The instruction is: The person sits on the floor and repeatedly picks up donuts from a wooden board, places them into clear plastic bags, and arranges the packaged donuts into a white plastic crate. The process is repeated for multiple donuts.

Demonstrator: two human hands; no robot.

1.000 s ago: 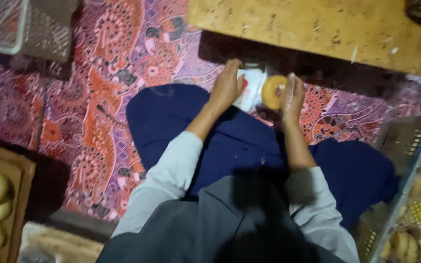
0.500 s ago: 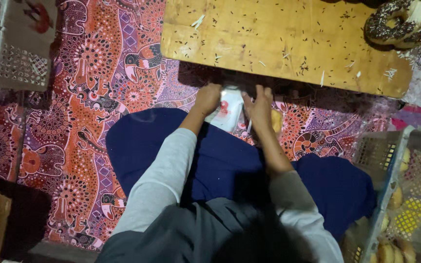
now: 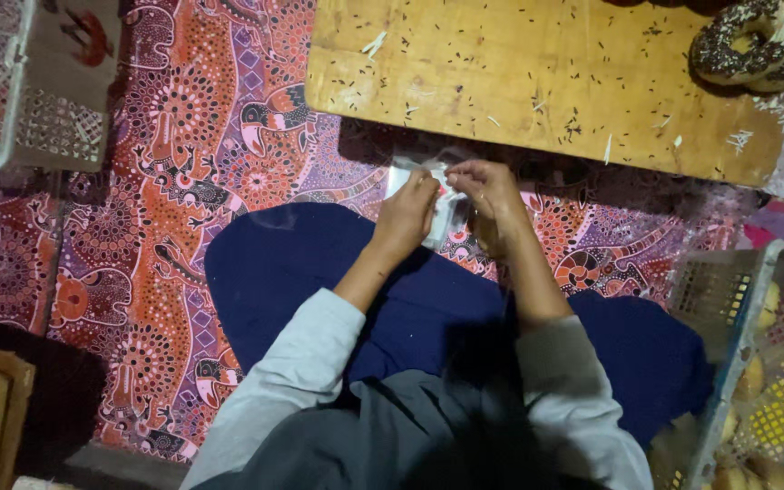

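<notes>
Both hands pinched a clear bag at mid-frame, just below the desk.

Nearest the camera, the person sat cross-legged on a patterned rug (image 3: pixel 183 181), forearms reaching up the frame. The left hand (image 3: pixel 407 213) and right hand (image 3: pixel 492 195) each gripped the bag (image 3: pixel 446 204) by its top edge, probably to keep the mouth taut; a yellowish round thing seemed to lie under the right hand, though I could not tell. A crate (image 3: pixel 728 363) of buns sat lower right, a basket (image 3: pixel 11 100) upper left. Beyond, the desk (image 3: pixel 519 82), speckled with sprinkles, carried a sprinkled doughnut (image 3: pixel 737 45) upper right.
</notes>
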